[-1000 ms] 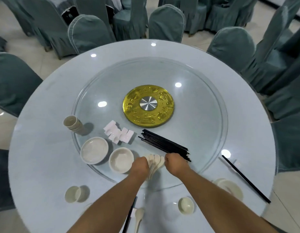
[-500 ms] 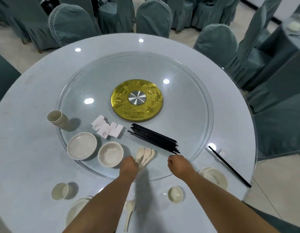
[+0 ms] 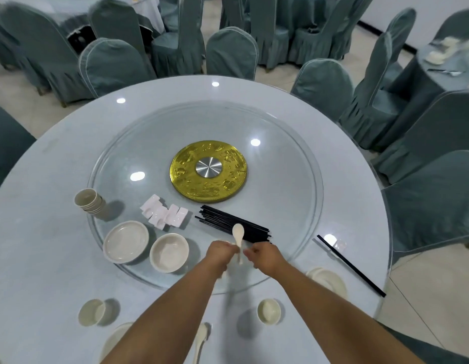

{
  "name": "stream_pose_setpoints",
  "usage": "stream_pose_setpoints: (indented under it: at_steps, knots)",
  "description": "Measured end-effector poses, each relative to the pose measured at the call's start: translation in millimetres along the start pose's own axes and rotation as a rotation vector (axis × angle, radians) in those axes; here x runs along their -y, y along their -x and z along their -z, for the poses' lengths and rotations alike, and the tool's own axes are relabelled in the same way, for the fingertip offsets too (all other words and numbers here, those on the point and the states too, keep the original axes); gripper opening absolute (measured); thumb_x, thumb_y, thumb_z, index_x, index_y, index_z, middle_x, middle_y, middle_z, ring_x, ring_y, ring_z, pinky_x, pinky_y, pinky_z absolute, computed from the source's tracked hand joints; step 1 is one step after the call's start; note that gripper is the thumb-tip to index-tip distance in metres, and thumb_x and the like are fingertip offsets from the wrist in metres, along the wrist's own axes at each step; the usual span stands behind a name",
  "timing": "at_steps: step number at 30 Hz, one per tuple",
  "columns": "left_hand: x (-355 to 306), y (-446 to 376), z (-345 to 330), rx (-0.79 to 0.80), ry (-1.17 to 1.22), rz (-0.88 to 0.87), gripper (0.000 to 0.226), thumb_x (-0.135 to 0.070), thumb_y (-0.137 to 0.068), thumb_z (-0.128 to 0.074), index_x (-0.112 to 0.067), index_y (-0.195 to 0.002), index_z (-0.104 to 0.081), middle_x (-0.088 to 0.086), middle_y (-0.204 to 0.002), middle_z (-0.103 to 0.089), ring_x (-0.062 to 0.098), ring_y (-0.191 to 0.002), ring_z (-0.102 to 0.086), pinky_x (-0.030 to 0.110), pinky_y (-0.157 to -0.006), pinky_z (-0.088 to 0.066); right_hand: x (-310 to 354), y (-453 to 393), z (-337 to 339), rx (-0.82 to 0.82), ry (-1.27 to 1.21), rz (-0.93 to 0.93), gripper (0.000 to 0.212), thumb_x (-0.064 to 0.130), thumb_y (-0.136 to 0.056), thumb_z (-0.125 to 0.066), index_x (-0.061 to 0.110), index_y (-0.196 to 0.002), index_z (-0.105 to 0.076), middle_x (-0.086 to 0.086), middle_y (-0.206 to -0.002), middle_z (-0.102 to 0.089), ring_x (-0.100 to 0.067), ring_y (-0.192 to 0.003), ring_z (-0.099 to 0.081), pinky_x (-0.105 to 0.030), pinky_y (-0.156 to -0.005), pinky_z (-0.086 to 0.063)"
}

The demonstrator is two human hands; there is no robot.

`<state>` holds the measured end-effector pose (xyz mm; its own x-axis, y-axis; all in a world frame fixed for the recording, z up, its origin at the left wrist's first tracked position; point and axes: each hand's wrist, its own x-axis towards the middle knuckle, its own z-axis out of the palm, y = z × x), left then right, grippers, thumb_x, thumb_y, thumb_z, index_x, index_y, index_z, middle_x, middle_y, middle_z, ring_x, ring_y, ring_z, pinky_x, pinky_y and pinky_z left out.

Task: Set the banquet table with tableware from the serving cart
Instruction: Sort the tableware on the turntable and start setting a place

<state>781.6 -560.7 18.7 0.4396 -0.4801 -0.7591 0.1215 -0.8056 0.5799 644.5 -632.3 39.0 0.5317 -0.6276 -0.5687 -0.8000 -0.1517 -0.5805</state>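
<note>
Both hands meet over the near rim of the glass turntable [image 3: 315,179]. One white spoon [image 3: 238,233] stands upright between them, bowl end up. My right hand [image 3: 265,256] pinches its handle. My left hand [image 3: 222,252] grips further white spoons, which show only as a blur beneath it. Also on the turntable are a bundle of black chopsticks [image 3: 223,221], white chopstick rests [image 3: 165,215], a stack of cups [image 3: 87,200], plates [image 3: 125,241] and bowls [image 3: 169,253].
On the table rim lie a small cup [image 3: 269,310], a plate [image 3: 327,281], a chopstick pair [image 3: 350,265], another cup [image 3: 91,312], a spoon [image 3: 200,340] and a plate [image 3: 113,342]. A gold hub [image 3: 208,174] marks the centre. Covered chairs [image 3: 321,88] ring the table.
The fanned spoons have left the glass in my left hand. My right hand moved in from the chopsticks and now holds one spoon upright between the hands. The view shifted.
</note>
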Motion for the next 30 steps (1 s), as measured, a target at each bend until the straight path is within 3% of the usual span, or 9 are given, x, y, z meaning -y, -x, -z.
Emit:
stream_pose_setpoints:
  at_steps: [3,6,10,13,17,21,26,30]
  knots:
    - [-22,7,-20,0.041,0.139,0.036,0.014,-0.014,-0.075,-0.067,-0.005,-0.086,-0.071,0.009,-0.068,-0.048,0.019,-0.051,-0.036,0.024,-0.047,-0.031,-5,3,6,0.003,-0.268,-0.061,0.030,0.032,-0.094,-0.061,0.003,-0.098,-0.070,-0.006,-0.087,-0.071,-0.016,-0.069,-0.065,-0.025,-0.055,-0.045]
    - [-34,11,-40,0.059,0.219,0.045,0.016,-0.017,-0.076,-0.070,-0.007,-0.088,-0.073,0.007,-0.070,-0.045,0.017,-0.051,-0.033,0.025,-0.047,-0.029,-19,5,14,-0.106,-0.396,-0.111,0.020,0.023,-0.090,-0.065,0.004,-0.092,-0.072,-0.005,-0.081,-0.073,-0.015,-0.060,-0.063,-0.025,-0.052,-0.043]
    - [-45,9,-69,0.077,0.190,0.030,0.016,-0.021,-0.073,-0.072,-0.010,-0.085,-0.074,0.005,-0.068,-0.047,0.017,-0.052,-0.035,0.023,-0.047,-0.030,-45,8,29,-0.241,-0.496,-0.154,0.019,0.030,-0.090,-0.068,0.013,-0.082,-0.074,0.000,-0.069,-0.073,-0.009,-0.050,-0.060,-0.023,-0.050,-0.045]
    - [-50,7,-94,0.114,0.117,0.010,0.017,-0.022,-0.080,-0.071,-0.009,-0.089,-0.072,0.006,-0.076,-0.052,0.017,-0.053,-0.035,0.023,-0.048,-0.029,-72,12,43,-0.315,-0.492,-0.168,0.018,0.030,-0.091,-0.064,0.017,-0.082,-0.073,0.003,-0.067,-0.073,-0.006,-0.048,-0.060,-0.018,-0.050,-0.045]
    - [-56,1,-122,0.111,-0.070,-0.065,0.005,-0.009,-0.084,-0.060,-0.011,-0.079,-0.059,0.001,-0.065,-0.045,0.014,-0.052,-0.036,0.018,-0.045,-0.026,-122,16,68,-0.390,-0.566,-0.272,0.020,0.017,-0.097,-0.051,0.010,-0.092,-0.070,-0.004,-0.074,-0.073,-0.011,-0.054,-0.059,-0.015,-0.046,-0.041]
    - [-70,-9,-149,0.152,-0.208,-0.120,0.003,-0.005,-0.087,-0.055,-0.007,-0.084,-0.057,0.007,-0.070,-0.044,0.015,-0.053,-0.034,0.019,-0.046,-0.023,-178,21,101,-0.475,-0.686,-0.372,0.021,0.012,-0.097,-0.047,0.006,-0.095,-0.067,-0.010,-0.078,-0.072,-0.015,-0.055,-0.056,-0.019,-0.046,-0.042]
    - [-90,-21,-182,0.157,-0.322,-0.158,0.015,-0.011,-0.091,-0.056,-0.003,-0.097,-0.066,0.012,-0.087,-0.059,0.021,-0.073,-0.052,0.019,-0.052,-0.033,-238,18,136,-0.561,-0.624,-0.421,0.021,0.016,-0.095,-0.056,0.009,-0.085,-0.073,-0.004,-0.077,-0.075,-0.014,-0.054,-0.064,-0.017,-0.048,-0.045]
    - [-100,-33,-199,0.105,-0.393,-0.191,0.014,-0.013,-0.091,-0.054,-0.009,-0.093,-0.067,0.011,-0.092,-0.067,0.024,-0.082,-0.063,0.022,-0.063,-0.045,-268,8,152,-0.530,-0.569,-0.467,0.023,0.021,-0.095,-0.058,0.011,-0.079,-0.072,-0.003,-0.079,-0.074,-0.021,-0.066,-0.066,-0.028,-0.064,-0.053]
